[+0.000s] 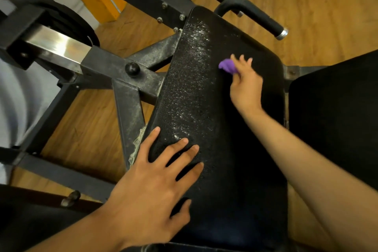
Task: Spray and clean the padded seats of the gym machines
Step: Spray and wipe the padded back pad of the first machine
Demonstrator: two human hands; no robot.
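A long black padded seat point(223, 120) runs from the bottom of the view up to the centre. White spray droplets speckle its left half; the right half looks dark and smooth. My left hand point(157, 182) lies flat on the near left edge of the pad, fingers spread and straight. My right hand point(245, 84) is farther up the pad, holding a bunched purple cloth point(227, 66) against the surface near the droplet border. No spray bottle is in view.
The machine's black steel frame point(126, 96), with a round knob point(132, 68) and a shiny chrome post point(59, 45), stands left of the pad. Two black handle bars point(255, 16) jut out behind it. Another black pad point(335, 112) sits at the right. Wooden floor point(319, 10) lies around.
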